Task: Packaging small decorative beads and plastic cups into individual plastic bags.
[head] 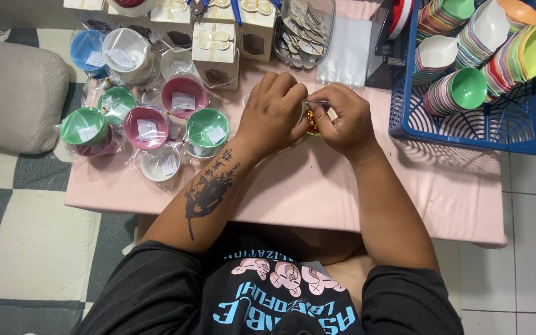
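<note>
Both my hands meet over the middle of the pink table [317,186]. My left hand [274,111] and my right hand [341,118] pinch the gathered top of a clear plastic wrap around a small bowl that they mostly hide. A gold twist tie [311,122] shows between my fingers. To the left lie several wrapped bowls: a green one [207,128], a pink one [146,127], a white one [161,164] and another green one [84,126].
A blue plastic basket [466,133] at the right holds stacks of coloured bowls. A clear tub of small tags [302,28], a pile of clear bags [345,53] and small cream gift boxes [215,49] stand at the back. A grey cushion [13,93] lies left.
</note>
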